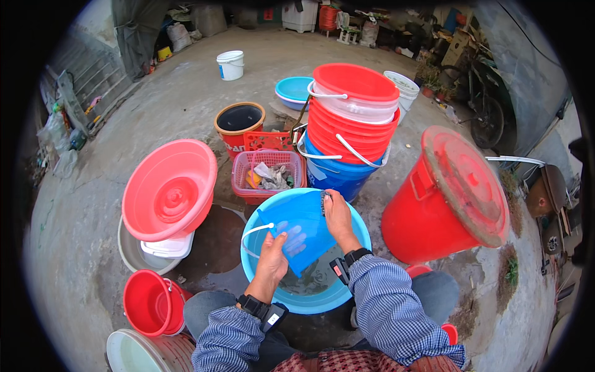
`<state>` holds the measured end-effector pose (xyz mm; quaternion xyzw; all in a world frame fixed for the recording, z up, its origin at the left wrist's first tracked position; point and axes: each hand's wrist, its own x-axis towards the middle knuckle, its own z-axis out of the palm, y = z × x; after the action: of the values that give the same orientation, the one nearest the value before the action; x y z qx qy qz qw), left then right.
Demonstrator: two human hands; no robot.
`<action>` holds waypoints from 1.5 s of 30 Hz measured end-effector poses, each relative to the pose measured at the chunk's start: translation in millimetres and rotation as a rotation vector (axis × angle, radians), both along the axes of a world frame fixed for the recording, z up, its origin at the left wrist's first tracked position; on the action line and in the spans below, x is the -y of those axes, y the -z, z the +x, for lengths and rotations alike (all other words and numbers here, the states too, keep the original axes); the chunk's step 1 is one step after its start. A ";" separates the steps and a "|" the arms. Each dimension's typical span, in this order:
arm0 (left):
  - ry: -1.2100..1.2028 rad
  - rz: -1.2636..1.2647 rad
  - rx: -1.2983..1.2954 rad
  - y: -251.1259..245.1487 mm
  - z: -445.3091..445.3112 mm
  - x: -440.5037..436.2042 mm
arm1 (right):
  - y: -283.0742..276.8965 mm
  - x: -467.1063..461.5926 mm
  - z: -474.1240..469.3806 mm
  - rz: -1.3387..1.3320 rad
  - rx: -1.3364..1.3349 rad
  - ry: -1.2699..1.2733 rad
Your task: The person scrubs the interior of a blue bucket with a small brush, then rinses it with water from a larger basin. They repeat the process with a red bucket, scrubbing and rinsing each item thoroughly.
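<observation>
A translucent blue plastic bucket (302, 228) lies tipped on its side above a light-blue basin (316, 304) with water in it. My left hand (274, 260) grips the bucket by its rim, thumb outside; the fingers show through the wall. Close by, the bucket's white handle (248, 236) hangs over the basin. My right hand (339, 218) holds a dark scrubbing pad (324, 203) against the bucket's base end. Part of the pad is hidden under the fingers.
Beyond the basin are a pink basket (239, 183) of rags and stacked red buckets (351, 132). A lidded red bin (413, 214) stands right. At left are a pink basin (139, 195), a red bucket (146, 302) and a white bucket (135, 353). Wet concrete (218, 265) lies between.
</observation>
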<state>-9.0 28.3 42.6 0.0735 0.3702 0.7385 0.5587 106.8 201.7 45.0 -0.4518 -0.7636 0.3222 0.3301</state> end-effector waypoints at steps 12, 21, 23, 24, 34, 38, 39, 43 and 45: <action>-0.115 0.035 0.078 23.4 -7.5 -8.0 | 6.9 105.8 3.0 0.275 0.241 -0.386; -0.032 0.015 0.116 1.7 -10.0 -2.3 | 4.8 14.0 11.7 0.154 0.002 -0.046; -0.032 0.006 0.138 2.0 -9.2 -2.6 | 13.2 11.5 19.7 -0.064 -0.210 -0.117; -0.041 -0.001 0.145 3.8 -8.6 -2.8 | 17.5 18.3 21.5 -0.047 -0.188 -0.109; -0.100 0.022 0.133 24.0 -13.8 -7.4 | 9.5 90.7 4.8 0.395 0.239 -0.395; -0.074 -0.016 0.147 15.3 -13.4 -3.1 | 5.8 32.2 7.9 0.119 0.118 -0.087; -0.067 -0.010 0.151 13.2 -13.0 -2.9 | 6.7 18.0 14.9 -0.036 0.014 -0.083; -0.041 -0.023 0.141 10.5 -8.0 -4.1 | 24.7 8.4 27.1 -0.215 -0.178 -0.087; -0.032 -0.032 0.137 11.7 -8.0 -4.3 | 30.7 19.6 25.1 -0.036 -0.173 -0.076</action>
<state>-17.0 32.7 30.9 0.0079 0.3439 0.7446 0.5721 131.9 182.0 14.3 -0.3988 -0.7429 0.3861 0.3741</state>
